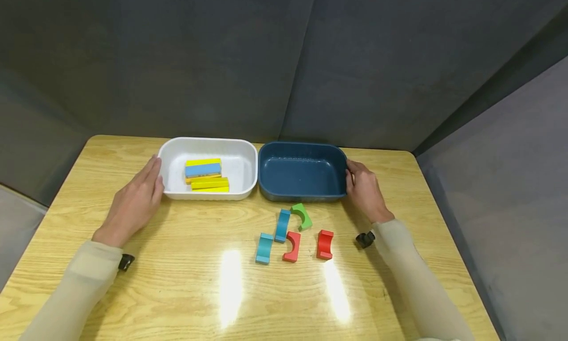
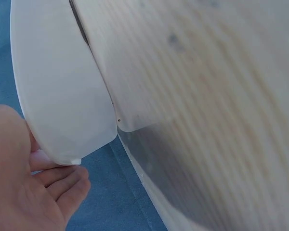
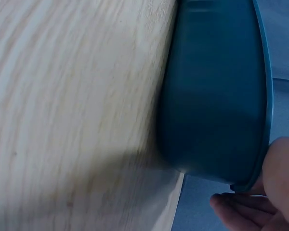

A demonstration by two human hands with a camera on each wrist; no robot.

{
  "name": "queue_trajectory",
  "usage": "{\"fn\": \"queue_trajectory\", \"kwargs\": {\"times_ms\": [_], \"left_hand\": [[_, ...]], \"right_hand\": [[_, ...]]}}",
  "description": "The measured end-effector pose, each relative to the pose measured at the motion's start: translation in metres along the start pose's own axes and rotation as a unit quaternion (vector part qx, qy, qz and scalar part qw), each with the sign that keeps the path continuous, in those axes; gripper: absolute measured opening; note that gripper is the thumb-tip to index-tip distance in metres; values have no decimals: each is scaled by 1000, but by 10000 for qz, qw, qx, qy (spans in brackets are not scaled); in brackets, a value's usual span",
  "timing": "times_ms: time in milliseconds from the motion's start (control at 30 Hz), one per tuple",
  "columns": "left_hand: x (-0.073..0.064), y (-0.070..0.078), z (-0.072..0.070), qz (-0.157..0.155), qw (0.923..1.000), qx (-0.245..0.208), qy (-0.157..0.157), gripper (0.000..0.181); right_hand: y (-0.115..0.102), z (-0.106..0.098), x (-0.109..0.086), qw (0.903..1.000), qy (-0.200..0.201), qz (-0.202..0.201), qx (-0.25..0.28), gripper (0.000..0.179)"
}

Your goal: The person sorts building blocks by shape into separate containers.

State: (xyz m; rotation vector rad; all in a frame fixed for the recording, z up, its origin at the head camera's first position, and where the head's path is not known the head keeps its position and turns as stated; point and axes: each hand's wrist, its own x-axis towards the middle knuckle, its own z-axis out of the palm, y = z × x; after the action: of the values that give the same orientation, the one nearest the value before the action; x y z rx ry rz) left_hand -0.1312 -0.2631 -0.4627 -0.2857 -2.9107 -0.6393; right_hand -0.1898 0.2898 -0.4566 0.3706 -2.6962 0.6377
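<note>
A white bin (image 1: 239, 197) stands at the back of the table with several yellow blocks (image 1: 210, 183) and a blue block (image 1: 202, 170) inside. My left hand (image 1: 136, 203) touches its left end, fingers mostly straight along the wall. Beside it is a dark blue bin (image 1: 303, 173), nothing visible inside. Against that bin's right end rests my right hand (image 1: 366, 190), fingers and thumb on the outer side near the rim. In both wrist views, the fingers lie by the bin's end, below the rim.
In front of the dark blue bin lie arch-shaped blocks: a green one (image 1: 304, 218), a blue one (image 1: 282, 226), a teal one (image 1: 264, 249) and two red ones, the left (image 1: 293, 247) and the right (image 1: 325, 245). A grey partition (image 1: 199, 60) rises behind the wooden table (image 1: 177, 282).
</note>
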Motion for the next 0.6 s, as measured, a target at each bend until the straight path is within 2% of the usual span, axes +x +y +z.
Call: {"fn": "queue_trajectory", "kwargs": {"times_ms": [367, 600], "left_hand": [[1, 0, -1, -54, 10000, 3, -37, 60], [1, 1, -7, -66, 9997, -74, -237, 61]], "right_hand": [[-3, 2, 0, 9997, -65, 111, 184, 37], [-4, 0, 1, 9990, -190, 314, 235, 37]]}}
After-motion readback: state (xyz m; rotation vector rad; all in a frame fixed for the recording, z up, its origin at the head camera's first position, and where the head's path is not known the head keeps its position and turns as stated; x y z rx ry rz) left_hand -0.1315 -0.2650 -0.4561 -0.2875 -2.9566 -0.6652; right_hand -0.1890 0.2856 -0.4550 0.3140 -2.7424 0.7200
